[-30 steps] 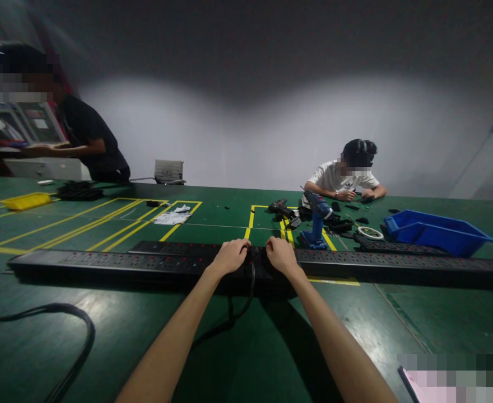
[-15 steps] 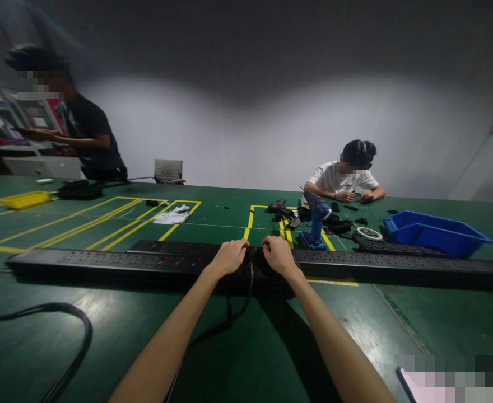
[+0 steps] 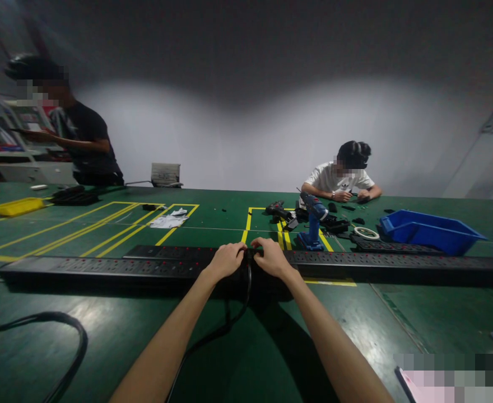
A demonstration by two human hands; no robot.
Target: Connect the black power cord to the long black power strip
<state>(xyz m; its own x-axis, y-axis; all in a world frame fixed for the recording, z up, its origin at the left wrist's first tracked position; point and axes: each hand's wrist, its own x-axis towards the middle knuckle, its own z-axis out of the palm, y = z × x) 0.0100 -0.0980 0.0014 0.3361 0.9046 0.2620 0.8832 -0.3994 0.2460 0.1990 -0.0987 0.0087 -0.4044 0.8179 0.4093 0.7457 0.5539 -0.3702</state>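
Observation:
A long black power strip [image 3: 103, 270] lies across the green table, with a second long black strip [image 3: 398, 267] reaching to the right edge. Between them, at the middle, my left hand [image 3: 226, 261] and my right hand [image 3: 270, 256] face each other over a dark part. Both hands have curled fingers, with the fingertips close to the top end of a black cable [image 3: 249, 285]. The cable hangs down between my forearms. What the fingertips press or pinch is too small and dark to make out.
Behind the strips stands a blue cordless drill [image 3: 314, 221], near a second drill and black parts. A blue bin [image 3: 433, 232] is at right, a yellow tray [image 3: 17, 206] at far left, papers [image 3: 170, 219] left of centre. Two people are across the table. A thick cable [image 3: 72, 330] lies front left.
My right hand has moved slightly left, closer to my left hand and the cable's top. The view has shifted a little.

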